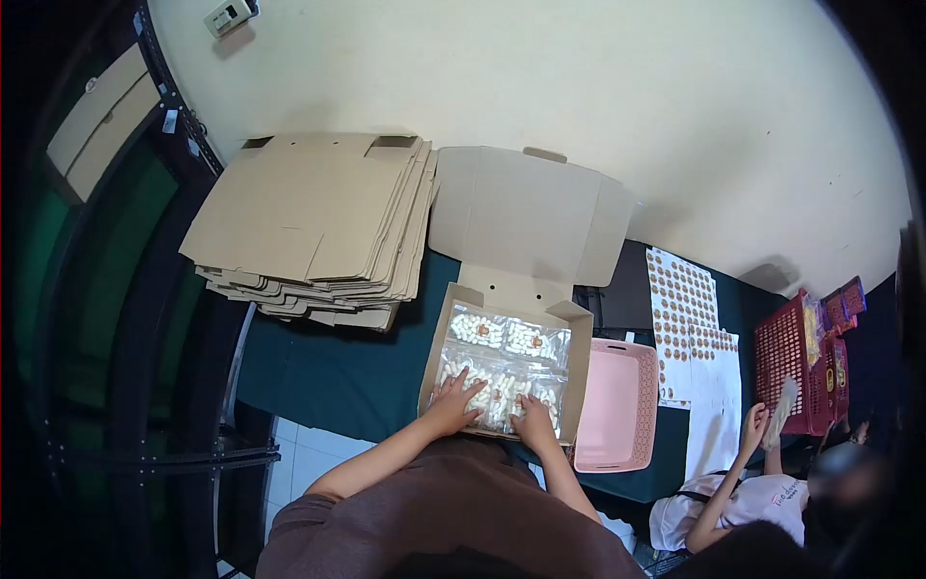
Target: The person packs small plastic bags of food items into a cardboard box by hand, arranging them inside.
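An open cardboard box [434,362] lies in front of me with its lid [535,207] folded back against the wall. Clear plastic packets [538,341] of small whitish pieces fill it in rows, each far packet with a small orange-brown label. My left hand [451,405] rests with fingers spread on the near left packets. On the near right packets, my right hand [532,421] presses down, also with its fingers apart. What the pieces inside the packets are, I cannot make out.
Flattened cardboard boxes [289,207] are stacked to the left. A pink plastic basket [615,405] stands right of the box, beside sticker sheets [683,299]. Farther right, another person [738,511] holds a clear packet [779,413] near a red basket [786,343]. Dark shelving [145,425] is at far left.
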A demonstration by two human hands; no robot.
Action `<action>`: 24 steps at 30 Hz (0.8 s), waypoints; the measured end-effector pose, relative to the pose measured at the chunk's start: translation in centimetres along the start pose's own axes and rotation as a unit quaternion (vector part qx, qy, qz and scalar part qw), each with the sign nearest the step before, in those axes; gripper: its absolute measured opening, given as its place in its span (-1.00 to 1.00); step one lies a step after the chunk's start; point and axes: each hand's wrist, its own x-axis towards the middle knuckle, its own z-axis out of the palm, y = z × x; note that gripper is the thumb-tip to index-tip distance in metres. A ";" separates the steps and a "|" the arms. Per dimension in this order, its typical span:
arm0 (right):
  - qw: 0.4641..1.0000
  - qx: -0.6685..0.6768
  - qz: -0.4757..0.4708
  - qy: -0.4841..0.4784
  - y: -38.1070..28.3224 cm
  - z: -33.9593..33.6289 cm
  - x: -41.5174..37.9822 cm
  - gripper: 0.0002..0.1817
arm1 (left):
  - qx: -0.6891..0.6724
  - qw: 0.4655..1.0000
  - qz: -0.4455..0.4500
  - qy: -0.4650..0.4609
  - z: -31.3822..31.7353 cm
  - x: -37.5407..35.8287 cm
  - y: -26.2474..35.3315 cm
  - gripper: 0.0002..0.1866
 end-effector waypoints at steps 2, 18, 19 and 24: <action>0.999 -0.040 0.011 -0.006 -1.2 -0.5 -0.2 -0.43 | -0.003 1.000 -0.001 0.000 0.1 0.0 -0.1 -0.37; 0.951 0.309 -0.002 0.022 -2.5 3.7 2.0 -0.51 | -0.129 0.990 0.062 -0.014 -1.7 0.1 -1.4 -0.17; 0.932 0.361 0.024 0.020 -2.3 4.0 2.3 -0.45 | -0.129 0.990 0.063 -0.014 -1.9 -0.1 -1.3 -0.17; 0.839 0.532 0.112 -0.021 -3.2 2.5 2.2 -0.29 | -0.151 0.983 0.100 0.018 -0.5 0.3 -2.6 -0.15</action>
